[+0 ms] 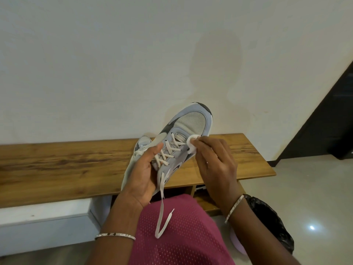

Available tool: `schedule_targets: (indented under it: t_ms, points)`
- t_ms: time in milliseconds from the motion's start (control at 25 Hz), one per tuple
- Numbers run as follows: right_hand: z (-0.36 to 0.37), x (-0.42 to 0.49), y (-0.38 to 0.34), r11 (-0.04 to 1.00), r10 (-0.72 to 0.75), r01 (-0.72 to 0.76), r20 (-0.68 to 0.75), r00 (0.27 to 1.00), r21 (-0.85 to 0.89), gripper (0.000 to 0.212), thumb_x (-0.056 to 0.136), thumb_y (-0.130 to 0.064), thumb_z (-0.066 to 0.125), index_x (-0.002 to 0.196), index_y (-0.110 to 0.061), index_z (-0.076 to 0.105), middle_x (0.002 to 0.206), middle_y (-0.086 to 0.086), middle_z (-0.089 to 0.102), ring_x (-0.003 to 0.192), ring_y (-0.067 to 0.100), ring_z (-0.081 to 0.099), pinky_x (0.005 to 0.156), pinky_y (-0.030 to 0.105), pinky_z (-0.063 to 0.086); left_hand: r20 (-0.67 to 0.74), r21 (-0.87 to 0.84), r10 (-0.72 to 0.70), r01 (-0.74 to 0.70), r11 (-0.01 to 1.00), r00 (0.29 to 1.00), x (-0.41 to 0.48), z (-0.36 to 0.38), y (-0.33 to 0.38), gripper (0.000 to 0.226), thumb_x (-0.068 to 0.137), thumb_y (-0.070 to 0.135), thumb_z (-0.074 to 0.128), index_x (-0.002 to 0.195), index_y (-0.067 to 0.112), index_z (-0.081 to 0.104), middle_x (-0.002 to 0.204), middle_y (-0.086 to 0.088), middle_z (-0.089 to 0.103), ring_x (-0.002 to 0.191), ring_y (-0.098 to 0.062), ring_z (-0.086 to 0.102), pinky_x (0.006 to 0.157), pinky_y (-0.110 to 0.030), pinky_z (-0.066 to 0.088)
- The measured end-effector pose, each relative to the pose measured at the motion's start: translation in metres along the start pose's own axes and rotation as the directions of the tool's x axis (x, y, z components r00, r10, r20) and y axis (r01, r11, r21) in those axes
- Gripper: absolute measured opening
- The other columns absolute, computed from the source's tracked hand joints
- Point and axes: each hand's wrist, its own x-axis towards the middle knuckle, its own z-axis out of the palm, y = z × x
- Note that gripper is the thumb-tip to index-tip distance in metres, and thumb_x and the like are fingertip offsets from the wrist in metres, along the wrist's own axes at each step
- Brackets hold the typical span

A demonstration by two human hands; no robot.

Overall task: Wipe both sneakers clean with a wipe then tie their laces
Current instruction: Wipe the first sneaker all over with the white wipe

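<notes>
1. Sneaker (191, 121), grey and pale blue, held clear of the desk (57, 165) with its toe pointing up and away. The tilt probably turns the lacing and outer side toward the person so the surface being cleaned is in plain sight
2. Left hand (145, 169) grips the sneaker at the heel end. The palm wraps the inner side, the thumb lies against the lacing, and the fingers pass underneath out of sight. This closed hold likely braces the shoe against the push of wiping
3. Right hand (215, 161) is closed in a pinch on a small white wipe (192, 143), with bent fingertips and thumb pressing it to the outer side. The wipe touches the sneaker just beside the front lace crossings, below the mesh toe panel
4. Lace (161, 217) is untied and hangs loose from the collar over the pink garment (181, 236), so tying is judged not yet begun
5. Second sneaker (142, 142) rests on the desk just behind the left hand and is largely hidden by that hand and the held shoe. Whether it is clean cannot be told
6. Stage, as a judgement: the wiping phase, with both sets of laces left to tie
</notes>
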Motion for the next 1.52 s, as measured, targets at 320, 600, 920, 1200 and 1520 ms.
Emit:
schedule_targets:
  t_ms: [320, 600, 920, 1200, 1520]
  points:
    - [-0.001, 0.006, -0.002, 0.987, 0.108, -0.093, -0.11, 0.988, 0.131, 0.018, 0.093, -0.012, 0.065, 0.105, 0.0, 0.073, 0.105, 0.013, 0.07, 0.098, 0.02, 0.065, 0.083, 0.026, 0.055, -0.04, -0.078, -0.053, 0.05, 0.996, 0.998, 0.001, -0.008, -0.002, 0.059, 0.074, 0.016, 0.066, 0.132, 0.004, 0.059, 0.131, -0.026, 0.06, 0.112, -0.039, 0.061, 0.097, -0.047, 0.048]
    - [-0.004, 0.02, 0.004, 0.994, 0.062, -0.051, -0.124, 0.99, 0.096, 0.016, 0.089, -0.006, 0.071, 0.103, 0.0, 0.074, 0.103, 0.013, 0.071, 0.094, 0.02, 0.066, 0.084, 0.022, 0.053, -0.003, -0.123, -0.126, 0.125, 0.984, 0.992, -0.001, -0.006, 0.002, 0.041, 0.079, 0.017, 0.059, 0.118, 0.01, 0.068, 0.114, -0.019, 0.07, 0.089, -0.03, 0.071, 0.077, -0.038, 0.058]
    - [-0.001, 0.003, 0.008, 0.966, 0.186, -0.17, -0.069, 0.98, 0.197, 0.019, 0.088, -0.006, 0.071, 0.106, -0.001, 0.074, 0.106, 0.011, 0.071, 0.098, 0.019, 0.068, 0.081, 0.029, 0.058, 0.003, -0.197, -0.117, 0.116, 0.973, 0.993, -0.004, -0.01, -0.006, 0.054, 0.059, 0.018, 0.09, 0.11, 0.009, 0.075, 0.112, -0.019, 0.072, 0.091, -0.031, 0.074, 0.073, -0.044, 0.062]
    - [-0.002, 0.019, 0.006, 0.963, 0.192, -0.177, -0.056, 0.98, 0.205, 0.018, 0.091, -0.014, 0.067, 0.105, -0.004, 0.075, 0.103, 0.009, 0.071, 0.093, 0.019, 0.066, 0.076, 0.03, 0.057, -0.051, -0.154, -0.183, 0.173, 0.973, 0.982, 0.0, -0.002, -0.014, 0.019, 0.084, 0.019, 0.063, 0.085, 0.011, 0.081, 0.091, -0.013, 0.076, 0.075, -0.026, 0.075, 0.065, -0.04, 0.063]
    - [0.0, 0.026, 0.014, 0.95, 0.225, -0.207, -0.051, 0.973, 0.234, 0.016, 0.09, -0.003, 0.069, 0.105, -0.003, 0.073, 0.103, 0.008, 0.071, 0.093, 0.017, 0.066, 0.076, 0.03, 0.057, -0.054, -0.127, -0.141, 0.133, 0.983, 0.989, -0.004, -0.005, -0.013, 0.019, 0.087, 0.014, 0.062, 0.101, 0.008, 0.074, 0.093, -0.015, 0.076, 0.075, -0.026, 0.075, 0.06, -0.038, 0.062]
